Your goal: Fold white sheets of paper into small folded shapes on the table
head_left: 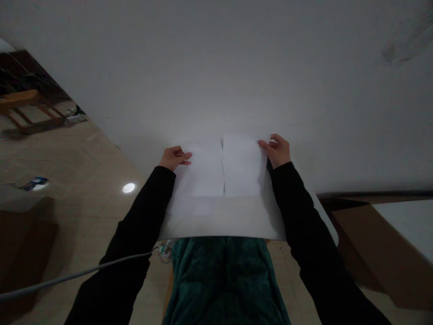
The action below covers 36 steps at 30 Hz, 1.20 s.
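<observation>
The left hand [173, 158] is pinching the outer edge of the left piece of paper [205, 169], so the paper is lying to the right of its fingers. The right hand [279, 151] is gripping the right piece of paper [244, 167] near its far outer corner, with that paper lying to the left of its fingers. Both pieces are running lengthwise away from the person, side by side, with a narrow, uneven seam between them. It is gapping at top and bottom; whether they are touching midway, I cannot tell. Neither hand is clearly nearer the seam.

Another sheet [199, 207] is showing beneath, toward the near left of the pale surface [246, 221]. A white wall [219, 67] is rising behind, a wooden stool [23, 99] is standing far left, and a cardboard box [389, 257] is sitting at right.
</observation>
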Tool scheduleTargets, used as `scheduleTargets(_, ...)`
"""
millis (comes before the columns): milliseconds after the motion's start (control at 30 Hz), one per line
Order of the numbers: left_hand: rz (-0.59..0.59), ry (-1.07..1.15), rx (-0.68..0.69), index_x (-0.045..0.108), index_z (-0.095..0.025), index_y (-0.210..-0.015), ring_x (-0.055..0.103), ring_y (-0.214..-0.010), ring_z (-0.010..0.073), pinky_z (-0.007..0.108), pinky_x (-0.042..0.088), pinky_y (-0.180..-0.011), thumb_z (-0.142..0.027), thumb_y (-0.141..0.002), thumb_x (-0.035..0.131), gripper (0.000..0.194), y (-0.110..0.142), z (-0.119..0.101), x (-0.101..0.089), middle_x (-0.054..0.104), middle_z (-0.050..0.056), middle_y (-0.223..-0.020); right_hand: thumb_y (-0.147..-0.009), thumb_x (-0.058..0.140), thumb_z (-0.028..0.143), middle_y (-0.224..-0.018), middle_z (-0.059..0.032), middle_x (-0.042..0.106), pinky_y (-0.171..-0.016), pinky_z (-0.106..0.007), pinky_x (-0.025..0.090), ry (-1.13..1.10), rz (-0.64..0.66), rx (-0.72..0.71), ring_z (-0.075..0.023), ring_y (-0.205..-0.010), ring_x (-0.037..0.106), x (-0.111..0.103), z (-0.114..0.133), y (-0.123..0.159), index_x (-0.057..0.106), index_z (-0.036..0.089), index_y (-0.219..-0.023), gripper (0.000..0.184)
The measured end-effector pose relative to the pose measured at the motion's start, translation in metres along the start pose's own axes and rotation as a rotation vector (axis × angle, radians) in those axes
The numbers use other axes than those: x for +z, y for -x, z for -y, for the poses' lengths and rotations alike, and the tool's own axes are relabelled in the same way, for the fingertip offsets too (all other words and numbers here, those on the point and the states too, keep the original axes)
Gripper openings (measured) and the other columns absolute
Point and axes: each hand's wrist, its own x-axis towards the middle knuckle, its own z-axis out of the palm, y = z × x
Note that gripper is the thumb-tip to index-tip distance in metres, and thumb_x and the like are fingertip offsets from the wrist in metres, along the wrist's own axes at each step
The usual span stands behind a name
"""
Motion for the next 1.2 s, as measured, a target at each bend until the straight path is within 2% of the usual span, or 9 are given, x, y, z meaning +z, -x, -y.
scheduleTargets(100,0.004,0.087,-0.035,0.049,-0.016,-0.072,0.051,-0.051,0.0067,0.034,0.062,-0.055,-0.038,-0.059,0.080,0.040,0.001,0.000,0.010,0.042,-0.008,-0.057,-0.050,0.083,0.044,-0.082,-0.0050,0.073,-0.064,-0.034,0.056,-0.029,0.075,0.089,-0.0198,-0.070,0.069,0.011,-0.005,0.006,0.066,0.018,-0.089,0.050)
scheduleTargets(200,-0.027,0.144,-0.017,0.049,-0.018,-0.083,0.046,-0.046,0.0039,0.037,0.064,-0.058,-0.038,-0.065,0.076,0.038,0.001,-0.001,0.015,0.038,-0.010,-0.056,-0.045,0.086,0.042,-0.088,-0.0079,0.074,-0.069,-0.037,0.057,-0.048,0.141,0.148,-0.0219,-0.075,0.070,0.017,-0.013,0.009,0.069,0.016,-0.087,0.052)
scheduleTargets(267,-0.075,0.177,0.004,0.048,-0.018,-0.084,0.049,-0.048,0.0047,0.038,0.064,-0.062,-0.035,-0.064,0.077,0.039,0.001,-0.002,0.016,0.038,-0.010,-0.056,-0.046,0.085,0.043,-0.082,-0.0067,0.073,-0.065,-0.036,0.057,-0.062,0.112,0.204,-0.0205,-0.070,0.069,0.018,-0.018,0.008,0.068,0.016,-0.079,0.046)
scheduleTargets(367,-0.137,0.156,0.000,0.046,-0.016,-0.069,0.059,-0.057,0.0097,0.035,0.064,-0.067,-0.028,-0.056,0.082,0.040,0.001,-0.002,0.015,0.038,-0.009,-0.055,-0.054,0.080,0.049,-0.069,-0.0024,0.069,-0.054,-0.030,0.053,-0.061,0.073,0.261,-0.0160,-0.058,0.064,0.017,-0.020,0.007,0.065,0.018,-0.071,0.038)
scheduleTargets(467,-0.150,0.111,0.003,0.044,-0.015,-0.058,0.062,-0.062,0.0130,0.032,0.064,-0.063,-0.028,-0.055,0.082,0.039,0.001,-0.001,0.015,0.041,-0.006,-0.054,-0.061,0.074,0.052,-0.054,0.0024,0.060,-0.041,-0.025,0.042,0.007,0.029,0.209,-0.0112,-0.045,0.053,0.016,-0.016,0.007,0.061,0.019,-0.065,0.036)
scheduleTargets(567,-0.174,0.096,0.026,0.044,-0.015,-0.053,0.059,-0.056,0.0111,0.031,0.064,-0.055,-0.032,-0.056,0.080,0.041,0.001,0.000,0.014,0.039,-0.006,-0.052,-0.062,0.073,0.051,-0.048,0.0045,0.053,-0.038,-0.023,0.034,0.058,-0.022,0.104,-0.0091,-0.041,0.046,0.014,-0.010,0.008,0.061,0.019,-0.060,0.034)
scheduleTargets(767,-0.168,0.137,0.067,0.051,-0.012,-0.054,0.060,-0.056,0.0116,0.031,0.064,-0.052,-0.035,-0.052,0.082,0.038,-0.001,0.001,0.010,0.045,-0.005,-0.053,-0.065,0.072,0.045,-0.069,0.0007,0.068,-0.055,-0.029,0.048,0.036,-0.013,0.007,-0.0147,-0.060,0.060,0.011,-0.010,0.004,0.072,0.020,-0.077,0.028)
scheduleTargets(967,-0.169,0.115,0.029,0.058,-0.010,-0.058,0.062,-0.054,0.0127,0.030,0.062,-0.046,-0.035,-0.048,0.084,0.038,-0.001,-0.004,0.009,0.057,0.000,-0.062,-0.061,0.076,0.035,-0.062,0.0047,0.067,-0.057,-0.027,0.047,-0.107,-0.029,-0.033,-0.0109,-0.054,0.057,0.011,-0.011,0.001,0.073,0.021,-0.068,0.016)
scheduleTargets(1200,-0.154,0.164,0.052,0.059,-0.010,-0.057,0.052,-0.044,0.0075,0.032,0.062,-0.043,-0.033,-0.051,0.083,0.034,0.001,-0.006,0.010,0.045,-0.006,-0.049,-0.062,0.077,0.033,-0.061,0.0055,0.066,-0.055,-0.026,0.046,-0.132,-0.043,-0.040,-0.0107,-0.054,0.057,0.011,-0.011,0.001,0.074,0.022,-0.069,0.014)
